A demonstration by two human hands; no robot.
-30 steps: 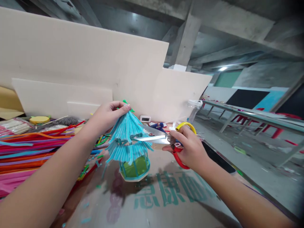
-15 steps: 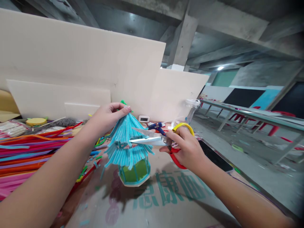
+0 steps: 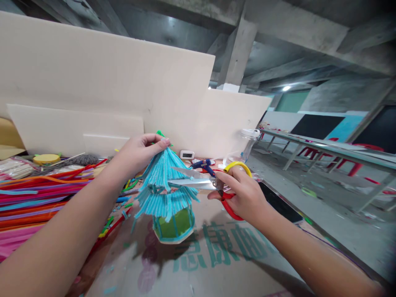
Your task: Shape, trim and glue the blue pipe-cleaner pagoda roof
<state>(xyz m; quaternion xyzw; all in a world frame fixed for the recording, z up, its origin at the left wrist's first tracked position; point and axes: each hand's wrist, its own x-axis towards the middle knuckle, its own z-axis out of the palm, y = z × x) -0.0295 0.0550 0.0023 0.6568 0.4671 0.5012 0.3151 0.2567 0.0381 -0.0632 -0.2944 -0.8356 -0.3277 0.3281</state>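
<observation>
My left hand (image 3: 148, 150) pinches the top of a small pavilion model (image 3: 168, 202), made of blue pipe cleaners in two roof tiers. Green tips stick out above my fingers, and a green-panelled body with a pale base shows underneath. The model is held up over the printed board. In my right hand (image 3: 239, 189) is a pair of scissors (image 3: 198, 181), one handle loop yellow and the other red. Its blades are parted and reach across the front of the upper roof tier; whether a strand lies between them I cannot tell.
Bundles of colourful pipe cleaners (image 3: 40, 198) lie at the left. Behind the model are a small digital timer (image 3: 187, 155), a blue glue gun (image 3: 204, 165) and a clear bottle (image 3: 246, 146). A black tablet or phone (image 3: 280, 202) lies by the table's right edge.
The model has shifted very slightly left in view. Both hands keep their grip, and the scissor blades look a little closer together than before.
</observation>
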